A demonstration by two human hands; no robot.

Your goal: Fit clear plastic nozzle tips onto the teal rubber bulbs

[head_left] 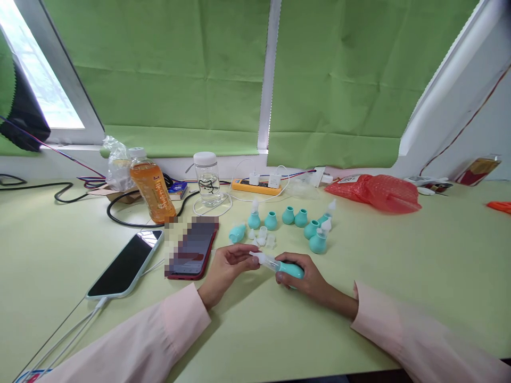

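Note:
My right hand (301, 274) is wrapped round the teal bulb of a nasal aspirator (290, 269), which points left. Its clear middle section leads to a white tip (261, 257), pinched between the thumb and fingers of my left hand (229, 268). Just beyond the hands lie several loose white and clear pieces (262, 234). A teal bulb on its side (237, 233) rests left of them. Behind stand open teal bulbs, among them one at the middle (270, 221). Bulbs with white tips fitted include one at the right (318, 242) and one at the back (254, 219).
Two phones, one pale-cased (124, 264) and one red-cased (194, 247), lie left of my hands. An orange drink bottle (154, 191), a clear jar (207, 183), an orange power strip (255, 186) and a red plastic bag (375, 191) line the back. Cables cross the table's left side.

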